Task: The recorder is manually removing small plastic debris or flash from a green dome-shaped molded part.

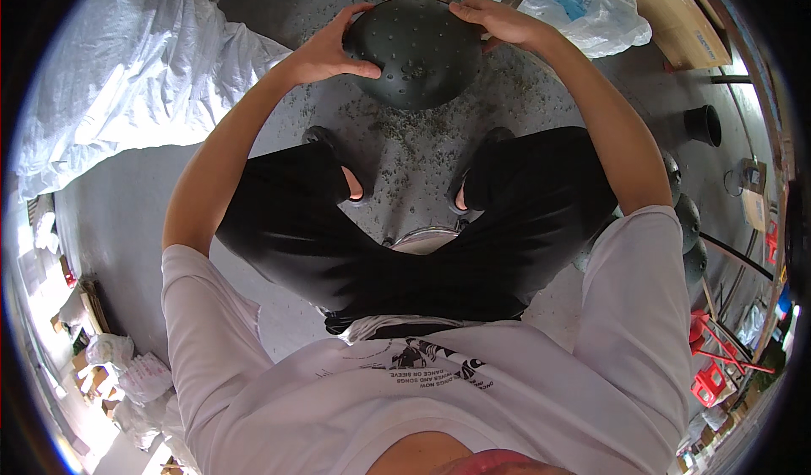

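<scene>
- Dark green, a rounded dome with a bumpy surface [414, 52] is held between both hands, beyond the black-trousered legs [287, 209]; whether it is supported from beneath cannot be told.
- Its left side is gripped by the left hand [334, 51], with thumb and fingers spread wide; its upper right edge is clasped by the right hand [504, 24].
- The grey floor [127, 230] is strewn with dark crumbs [407, 135] near the dome.
- Crumpled white sheeting [144, 61] is seen at the left.
</scene>
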### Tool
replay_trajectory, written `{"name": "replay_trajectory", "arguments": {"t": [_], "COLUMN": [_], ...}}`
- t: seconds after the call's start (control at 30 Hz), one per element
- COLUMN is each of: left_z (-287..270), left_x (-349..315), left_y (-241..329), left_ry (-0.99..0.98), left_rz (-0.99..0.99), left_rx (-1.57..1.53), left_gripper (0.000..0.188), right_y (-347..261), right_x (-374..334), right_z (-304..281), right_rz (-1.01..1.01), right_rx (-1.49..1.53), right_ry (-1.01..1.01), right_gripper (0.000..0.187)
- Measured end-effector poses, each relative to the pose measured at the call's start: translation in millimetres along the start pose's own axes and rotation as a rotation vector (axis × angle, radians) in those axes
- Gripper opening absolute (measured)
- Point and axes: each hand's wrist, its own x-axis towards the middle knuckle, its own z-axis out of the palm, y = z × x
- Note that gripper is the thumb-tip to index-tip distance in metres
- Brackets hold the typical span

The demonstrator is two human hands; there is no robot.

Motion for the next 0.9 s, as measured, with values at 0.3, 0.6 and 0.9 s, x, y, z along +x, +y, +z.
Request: {"name": "replay_trajectory", "arguments": {"t": [0.3,0.6,0.9], "left_z": [-4,-7,-26], "left_x": [0,15,30], "left_y": [-8,-29,-26], "left_ry": [0.005,0.057,0.107], "left_rz": [-0.018,-0.095,-0.123], "left_rx": [-0.028,-0.044,-0.033], "left_gripper": [0.115,0.109,0.111], "right_y": [1,3,-2], "right_x": [4,19,29], "right_z": [6,5,-2], "right_rz": [-0.082,-0.086,-0.055], "right_rx": [-0.158,-0.108,0.005], "right_ry": [-0.033,0.002,0.052], "right_gripper": [0.114,0.124,0.104]}}
